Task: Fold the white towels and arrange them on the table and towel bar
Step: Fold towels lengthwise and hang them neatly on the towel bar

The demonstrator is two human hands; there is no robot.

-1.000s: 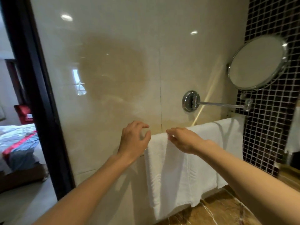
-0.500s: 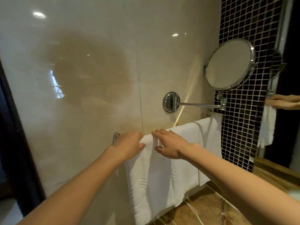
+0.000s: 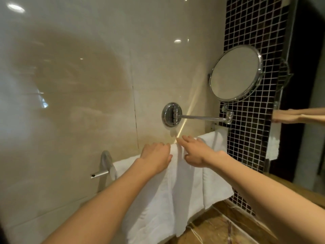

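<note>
Dressing the towel bar: straightening a white terry towel [image 3: 175, 191] already draped over the chrome wall-mounted towel bar [image 3: 99, 174], beside a second white towel [image 3: 217, 173] hanging just to its right, apparently on the same bar. Bearing down with the left hand [image 3: 155, 158] on the towel's top fold, fingers bent over the bar; impossible to tell whether gripping or merely resting, with the fingertips hidden behind. Reaching with the right hand [image 3: 195, 152] released, fingers straight and flat along the top edge, touching cloth near the meeting of the two towels. Probably late in the hanging step, judging by both towels hanging above the brown marble table [image 3: 211, 229]. Next, likely: sliding the towel sideways to even the spacing, flattening the vertical crease down its middle, levelling the lower hems. Calls for light pulls, keeping one hand steady on the bar to stop the cloth slipping off.
</note>
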